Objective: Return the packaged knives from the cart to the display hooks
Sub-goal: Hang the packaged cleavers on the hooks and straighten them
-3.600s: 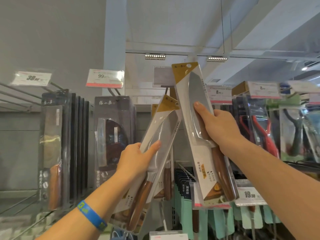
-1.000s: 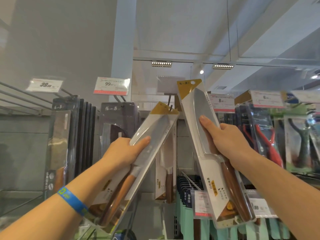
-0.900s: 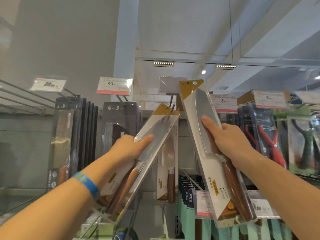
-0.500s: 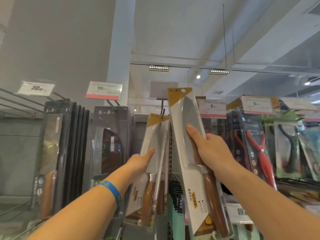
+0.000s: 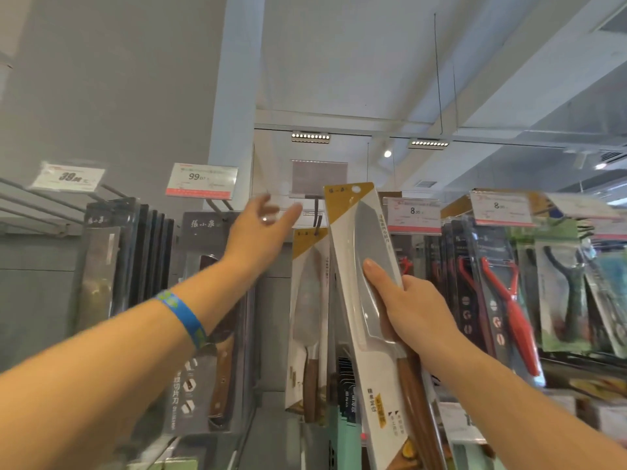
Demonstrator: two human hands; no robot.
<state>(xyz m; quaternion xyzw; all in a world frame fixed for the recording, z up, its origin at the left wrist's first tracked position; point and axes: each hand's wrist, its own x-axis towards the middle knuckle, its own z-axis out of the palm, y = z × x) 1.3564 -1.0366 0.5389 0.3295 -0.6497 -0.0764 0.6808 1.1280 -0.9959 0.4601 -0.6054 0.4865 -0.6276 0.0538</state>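
Right hand (image 5: 412, 310) gripped tilted white-gold carded knife pack (image 5: 364, 252), edge just beside 1 matching hung pack (image 5: 310, 300). Left hand (image 5: 258, 237) empty, fingers spread, near dark metal hook (image 5: 317, 212).

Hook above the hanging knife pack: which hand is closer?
Left. The left hand is raised just left of the hook, fingers open beside it; the right hand is lower and to the right, gripping a second knife pack.

Reads 39 on the far-left price tag (image 5: 68, 177), 99 on the next tag (image 5: 202, 181). Shows 8 on two red-edged tags (image 5: 413, 212) (image 5: 500, 206) further right, 張小泉 on the dark knife box (image 5: 200, 225).
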